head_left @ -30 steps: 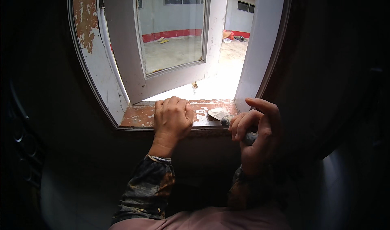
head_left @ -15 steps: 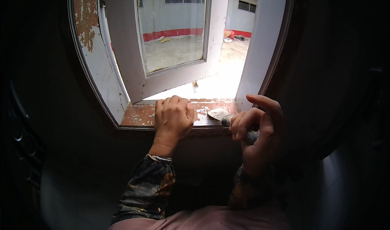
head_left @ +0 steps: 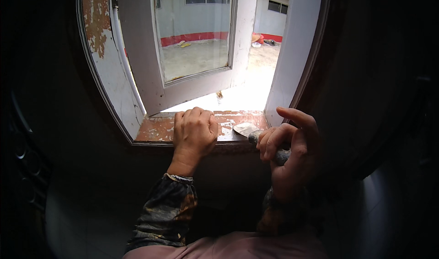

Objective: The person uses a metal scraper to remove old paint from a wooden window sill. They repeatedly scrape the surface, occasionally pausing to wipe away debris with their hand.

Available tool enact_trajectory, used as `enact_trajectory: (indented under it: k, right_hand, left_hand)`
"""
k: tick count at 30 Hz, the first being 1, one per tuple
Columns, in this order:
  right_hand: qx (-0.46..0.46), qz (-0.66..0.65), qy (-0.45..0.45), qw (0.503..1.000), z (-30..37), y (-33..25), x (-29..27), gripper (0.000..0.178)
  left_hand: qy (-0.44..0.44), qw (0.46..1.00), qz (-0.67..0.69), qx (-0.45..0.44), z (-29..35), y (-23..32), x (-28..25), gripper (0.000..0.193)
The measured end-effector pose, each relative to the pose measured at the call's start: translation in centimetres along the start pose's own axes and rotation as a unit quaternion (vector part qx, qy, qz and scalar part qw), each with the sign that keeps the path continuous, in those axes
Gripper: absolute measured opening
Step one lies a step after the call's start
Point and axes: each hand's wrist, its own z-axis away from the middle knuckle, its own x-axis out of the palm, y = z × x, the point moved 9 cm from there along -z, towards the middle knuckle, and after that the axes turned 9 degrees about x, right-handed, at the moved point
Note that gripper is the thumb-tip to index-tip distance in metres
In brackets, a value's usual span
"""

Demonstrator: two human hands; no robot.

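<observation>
My right hand point(head_left: 292, 151) is wrapped round the dark, worn handle of a paint scraper point(head_left: 245, 129), its index finger raised off the grip. The scraper's pale, wide blade lies low against the window sill point(head_left: 155, 129), near the sill's right end. Brown paint on this sill is patchy, with whitish bare spots around the blade. My left hand point(head_left: 195, 130) rests on the sill left of the blade, fingers curled under. Its fingertips are hidden, so whatever they may hold cannot be seen.
Beyond the sill a white window sash point(head_left: 196, 92) with a glass pane stands swung outward. The left jamb point(head_left: 103, 44) has flaking brown and white paint; a white jamb point(head_left: 292, 53) rises close to my right hand. Outside is a bright yard. The surrounding room is dark.
The scraper and my right hand have shifted very slightly to the left. My left hand stays in the same place on the sill.
</observation>
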Motion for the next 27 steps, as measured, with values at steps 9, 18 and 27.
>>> enact_trajectory:
  k: [9,18,27]
  right_hand:
    - [0.013,-0.020,-0.001,1.000,-0.4,-0.5,-0.2,0.052]
    - [0.014,0.028,0.009,0.999,0.3,-0.7,0.1,0.046]
    - [0.044,-0.037,0.031,0.998,0.8,0.1,-0.7,0.036]
  left_hand:
    - [-0.004,1.000,-0.006,0.003,0.1,0.1,0.0,0.022]
    - [-0.003,1.000,0.002,-0.001,0.2,-0.1,0.1,0.022]
    - [-0.014,1.000,-0.006,-0.006,0.2,-0.1,0.2,0.022]
